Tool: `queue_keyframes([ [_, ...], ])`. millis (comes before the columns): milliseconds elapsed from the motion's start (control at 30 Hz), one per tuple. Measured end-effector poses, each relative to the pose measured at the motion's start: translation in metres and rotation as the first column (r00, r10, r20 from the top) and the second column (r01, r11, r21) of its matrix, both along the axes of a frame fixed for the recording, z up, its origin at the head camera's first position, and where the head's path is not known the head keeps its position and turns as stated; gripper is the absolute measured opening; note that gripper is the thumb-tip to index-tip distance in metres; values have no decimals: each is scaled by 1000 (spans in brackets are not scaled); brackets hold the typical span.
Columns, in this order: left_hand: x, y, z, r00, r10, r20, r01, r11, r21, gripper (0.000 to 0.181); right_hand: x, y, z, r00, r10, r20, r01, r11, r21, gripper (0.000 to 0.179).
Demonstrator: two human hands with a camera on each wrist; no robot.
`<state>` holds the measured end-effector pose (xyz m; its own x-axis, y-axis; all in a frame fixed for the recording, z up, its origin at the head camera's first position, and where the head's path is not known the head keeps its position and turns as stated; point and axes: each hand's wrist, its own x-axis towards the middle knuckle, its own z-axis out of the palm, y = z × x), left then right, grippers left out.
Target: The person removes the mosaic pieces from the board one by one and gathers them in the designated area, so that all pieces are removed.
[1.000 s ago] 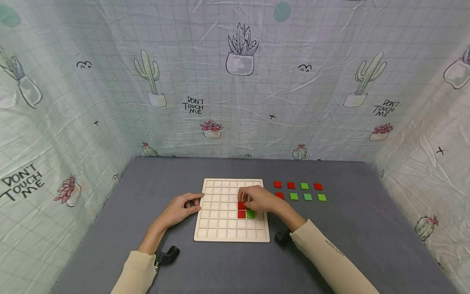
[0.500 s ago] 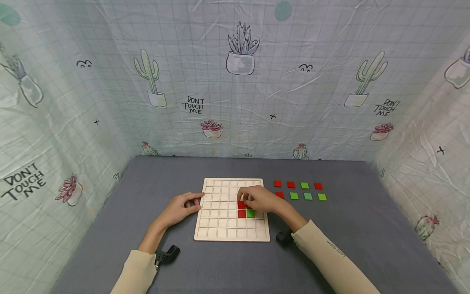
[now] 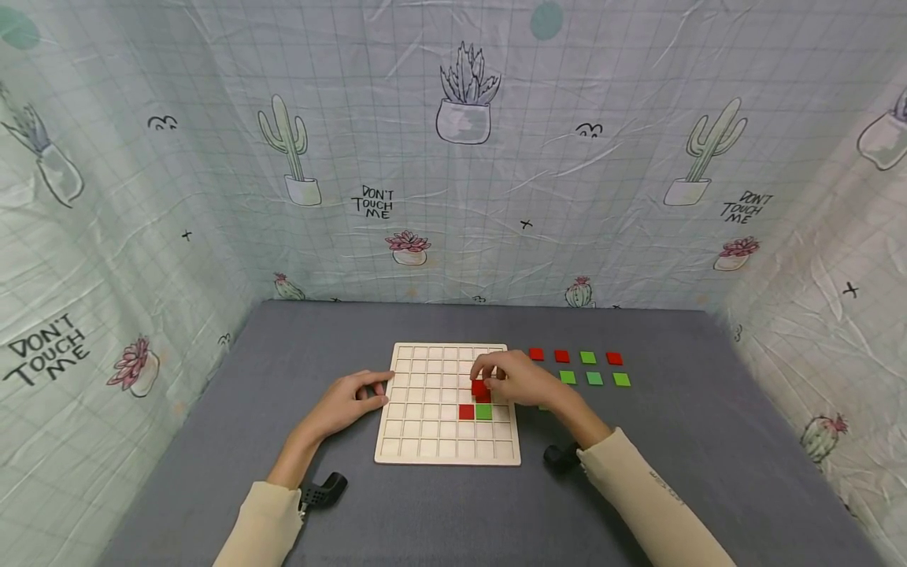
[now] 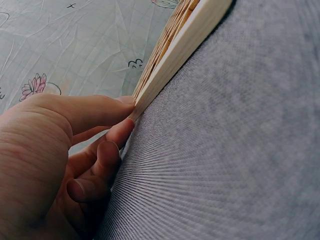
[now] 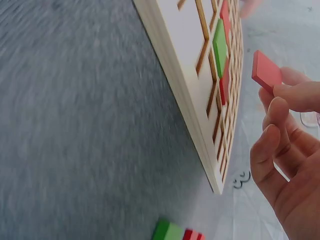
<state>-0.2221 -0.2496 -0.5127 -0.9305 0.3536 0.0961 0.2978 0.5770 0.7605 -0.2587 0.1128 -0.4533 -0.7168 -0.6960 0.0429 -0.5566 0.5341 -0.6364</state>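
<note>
A square wooden grid board (image 3: 418, 431) lies on the grey table. My right hand (image 3: 520, 378) pinches a red square tile (image 3: 480, 387) between thumb and finger. The right wrist view shows this tile (image 5: 266, 71) raised clear of the board. Set in the grid are a red tile (image 3: 466, 412), a green tile (image 3: 483, 412) beside it and another red tile (image 3: 483, 398), partly hidden behind the held one. My left hand (image 3: 350, 403) touches the board's left edge with thumb and forefinger; in the left wrist view its other fingers (image 4: 90, 189) are loosely bent.
To the right of the board lie loose tiles in rows, among them red (image 3: 614, 359), green (image 3: 621, 380) and teal-green (image 3: 594, 379) ones. My right hand and forearm cover part of these rows. A printed cloth (image 3: 524, 173) surrounds the table's back and sides.
My right hand has lifted a red tile out of its grid cell and shifted slightly right, away from me. That cell now shows bare wood. My left hand has stayed in place.
</note>
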Motion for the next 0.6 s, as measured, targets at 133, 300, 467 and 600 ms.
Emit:
queue_keyframes([
  [133, 0, 0, -1, 1000, -6, 1, 6, 1000, 1, 44, 2, 12, 2, 1000, -15, -1, 15, 1000, -17, 21],
  [300, 1, 0, 0, 1000, -6, 11, 5, 1000, 4, 44, 4, 28, 2, 999, -43, -20, 43, 999, -23, 20],
  [467, 0, 0, -2, 1000, -4, 6, 4, 1000, 1, 44, 5, 45, 1, 997, -71, -27, 71, 997, -16, 20],
  [600, -1, -1, -3, 1000, -2, 0, 2, 1000, -8, 44, 7, 59, 0, 997, -69, -36, 67, 997, -34, 20],
])
